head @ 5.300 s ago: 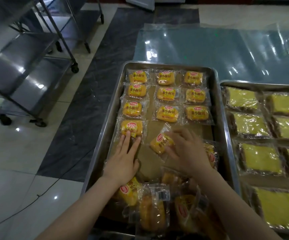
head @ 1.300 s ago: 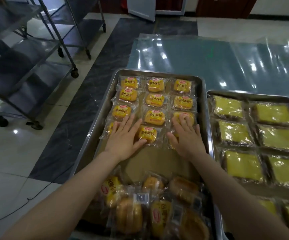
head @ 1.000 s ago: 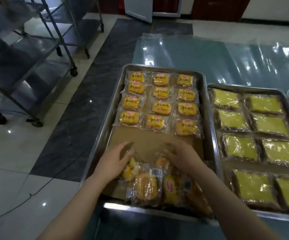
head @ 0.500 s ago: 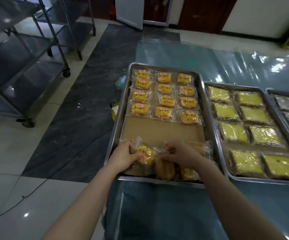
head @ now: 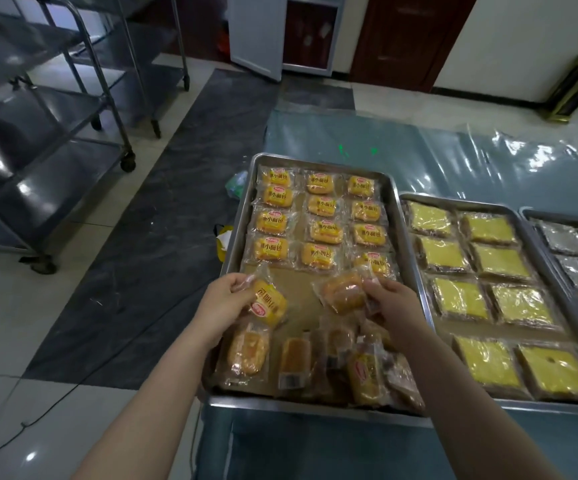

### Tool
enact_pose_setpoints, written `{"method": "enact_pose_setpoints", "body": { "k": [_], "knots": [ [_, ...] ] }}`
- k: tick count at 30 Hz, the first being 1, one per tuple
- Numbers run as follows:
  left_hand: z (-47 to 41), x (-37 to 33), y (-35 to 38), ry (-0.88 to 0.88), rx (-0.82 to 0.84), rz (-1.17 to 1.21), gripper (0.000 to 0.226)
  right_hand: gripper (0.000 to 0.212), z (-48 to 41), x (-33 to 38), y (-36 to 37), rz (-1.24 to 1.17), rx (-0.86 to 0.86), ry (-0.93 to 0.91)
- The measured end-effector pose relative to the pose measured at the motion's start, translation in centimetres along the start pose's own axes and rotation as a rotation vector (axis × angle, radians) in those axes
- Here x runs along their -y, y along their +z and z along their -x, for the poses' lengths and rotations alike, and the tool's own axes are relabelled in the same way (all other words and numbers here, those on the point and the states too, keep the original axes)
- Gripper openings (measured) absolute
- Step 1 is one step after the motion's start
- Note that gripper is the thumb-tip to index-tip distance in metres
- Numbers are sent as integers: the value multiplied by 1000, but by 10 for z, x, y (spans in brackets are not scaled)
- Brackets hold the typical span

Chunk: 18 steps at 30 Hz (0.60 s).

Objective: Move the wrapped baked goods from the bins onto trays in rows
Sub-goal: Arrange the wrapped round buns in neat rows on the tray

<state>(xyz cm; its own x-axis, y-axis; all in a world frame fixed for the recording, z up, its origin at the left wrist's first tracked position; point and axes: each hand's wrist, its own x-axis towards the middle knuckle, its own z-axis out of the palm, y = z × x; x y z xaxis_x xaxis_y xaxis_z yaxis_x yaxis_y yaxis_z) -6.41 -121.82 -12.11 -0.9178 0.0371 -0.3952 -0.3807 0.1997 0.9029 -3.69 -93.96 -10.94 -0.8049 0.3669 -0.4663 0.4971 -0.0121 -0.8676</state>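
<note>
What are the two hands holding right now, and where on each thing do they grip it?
The left hand pinches a wrapped bun by its wrapper's far-left corner. The right hand holds another wrapped bun at its right end. Both sit above the tray.

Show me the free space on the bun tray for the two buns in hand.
Free: brown liner strip between the fourth row and the loose pile. Left hand and right hand hover over it. Far rows and near edge crowded.

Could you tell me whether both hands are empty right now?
No, the left hand holds a wrapped yellow bun and the right hand holds another wrapped bun above the tray.
</note>
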Motion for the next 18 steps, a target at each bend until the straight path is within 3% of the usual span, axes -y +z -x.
{"method": "enact_pose_setpoints", "body": {
  "k": [8, 13, 18],
  "knots": [
    [-57, -32, 13, 95, 13, -284, 16, 12, -45, 3, -8, -67, 69, -7],
    [-74, -32, 25, 218, 161, -764, 18, 18, -56, -2, 4, -78, 173, -78],
    [-80, -31, 30, 401, 266, -979, 22, 18, -58, -9, 4, -206, 318, -116]
  ]
}}
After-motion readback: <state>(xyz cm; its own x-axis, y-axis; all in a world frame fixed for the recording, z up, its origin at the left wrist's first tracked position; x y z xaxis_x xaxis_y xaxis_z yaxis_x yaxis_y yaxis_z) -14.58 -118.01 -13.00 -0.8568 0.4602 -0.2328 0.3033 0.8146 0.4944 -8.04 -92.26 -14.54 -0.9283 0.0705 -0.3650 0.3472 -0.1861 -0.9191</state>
